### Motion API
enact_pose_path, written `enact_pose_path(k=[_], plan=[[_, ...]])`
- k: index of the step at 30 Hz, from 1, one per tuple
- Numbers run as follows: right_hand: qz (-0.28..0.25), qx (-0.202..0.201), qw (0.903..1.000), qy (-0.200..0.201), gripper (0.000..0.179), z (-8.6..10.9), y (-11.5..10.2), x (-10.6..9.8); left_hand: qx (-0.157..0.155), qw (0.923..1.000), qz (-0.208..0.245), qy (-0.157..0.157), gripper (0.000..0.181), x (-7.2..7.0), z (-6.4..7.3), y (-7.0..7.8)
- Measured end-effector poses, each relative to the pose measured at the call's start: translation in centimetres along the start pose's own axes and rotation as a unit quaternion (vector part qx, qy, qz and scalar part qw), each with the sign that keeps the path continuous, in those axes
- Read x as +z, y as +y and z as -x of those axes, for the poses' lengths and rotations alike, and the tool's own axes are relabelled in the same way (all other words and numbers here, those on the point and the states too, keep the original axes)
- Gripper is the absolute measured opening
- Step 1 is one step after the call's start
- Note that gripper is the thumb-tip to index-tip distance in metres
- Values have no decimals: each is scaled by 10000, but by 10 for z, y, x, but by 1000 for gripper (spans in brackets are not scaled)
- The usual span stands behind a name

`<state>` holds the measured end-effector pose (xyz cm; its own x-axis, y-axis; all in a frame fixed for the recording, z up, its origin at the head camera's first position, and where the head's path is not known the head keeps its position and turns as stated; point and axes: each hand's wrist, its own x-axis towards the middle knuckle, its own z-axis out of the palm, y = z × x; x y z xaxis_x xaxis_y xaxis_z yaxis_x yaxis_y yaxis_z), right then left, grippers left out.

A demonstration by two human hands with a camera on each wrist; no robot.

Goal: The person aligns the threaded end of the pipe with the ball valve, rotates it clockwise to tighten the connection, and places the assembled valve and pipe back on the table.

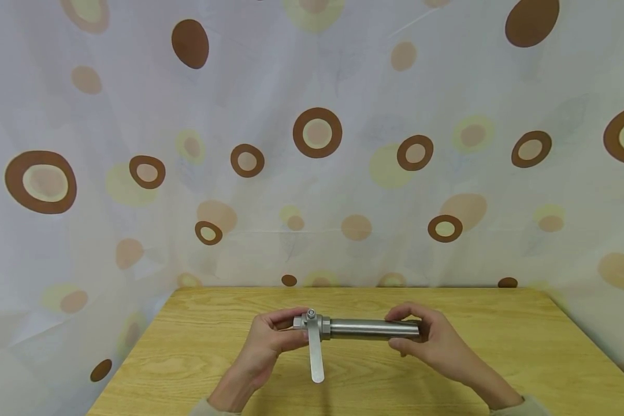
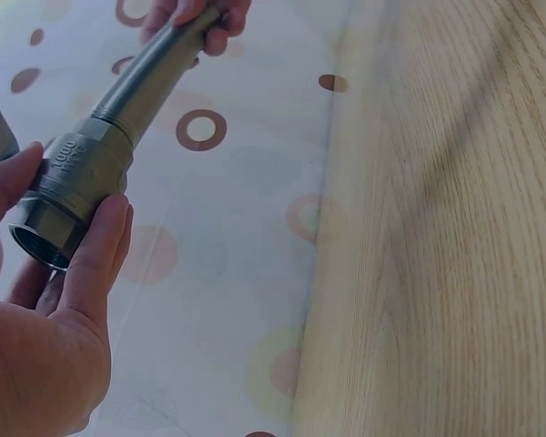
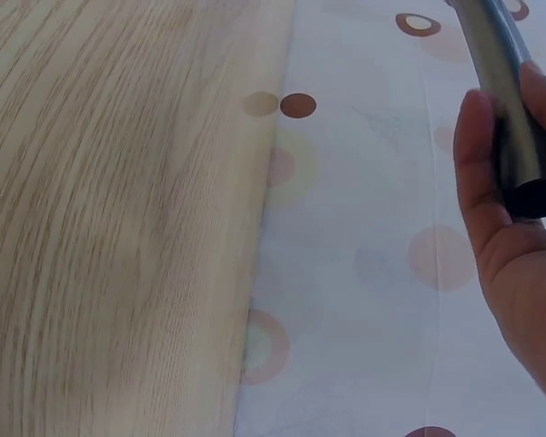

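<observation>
A steel ball valve (image 1: 322, 327) with a flat lever handle (image 1: 315, 355) is joined to a smooth metal pipe (image 1: 364, 328). Both are held roughly level above the table in the head view. My left hand (image 1: 262, 346) grips the valve body at its left end, thumb near the lever. Around the pipe's right end curl the fingers and thumb of my right hand (image 1: 434, 341). In the left wrist view, the valve body (image 2: 73, 177) shows raised lettering and an open hexagonal end. The pipe's dark open end (image 3: 535, 196) faces the right wrist camera.
A wooden table (image 1: 197, 323) lies beneath the hands. Behind it and at both sides hangs a pale curtain (image 1: 270, 242) patterned with brown, yellow and peach ovals, meeting the table's back edge.
</observation>
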<state>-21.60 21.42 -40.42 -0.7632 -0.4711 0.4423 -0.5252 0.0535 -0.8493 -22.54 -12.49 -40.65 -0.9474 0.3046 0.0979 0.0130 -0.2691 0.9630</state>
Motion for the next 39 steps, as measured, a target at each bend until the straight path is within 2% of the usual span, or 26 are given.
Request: enact_pose_path(k=[8,11,17,20,24,32,35,39], plan=[[332,552,9979,92,22,-1,-1,0,17,10000,1,3,46,0,0,-1],[323,484,9982,104,22,-1,-2,1,5,10000,21,1,46,0,0,-1],[-133,-61,9999,-4,38,0,1,2,-33,10000,42,72,45,1,0,0],[-253,-195,9995,-69,38,1,2,1,-37,10000,23,83,46,1,0,0],[-252,-103,9996,-61,32,1,2,0,-6,10000,2,37,47,0,0,0],[289,358,9986,260,19,-1,0,3,-50,10000,28,78,45,0,0,0],[241,382,9987,219,21,-2,0,4,-34,10000,16,78,45,1,0,0],[41,139,9999,58,33,-1,0,4,9,10000,-3,42,45,0,1,0]])
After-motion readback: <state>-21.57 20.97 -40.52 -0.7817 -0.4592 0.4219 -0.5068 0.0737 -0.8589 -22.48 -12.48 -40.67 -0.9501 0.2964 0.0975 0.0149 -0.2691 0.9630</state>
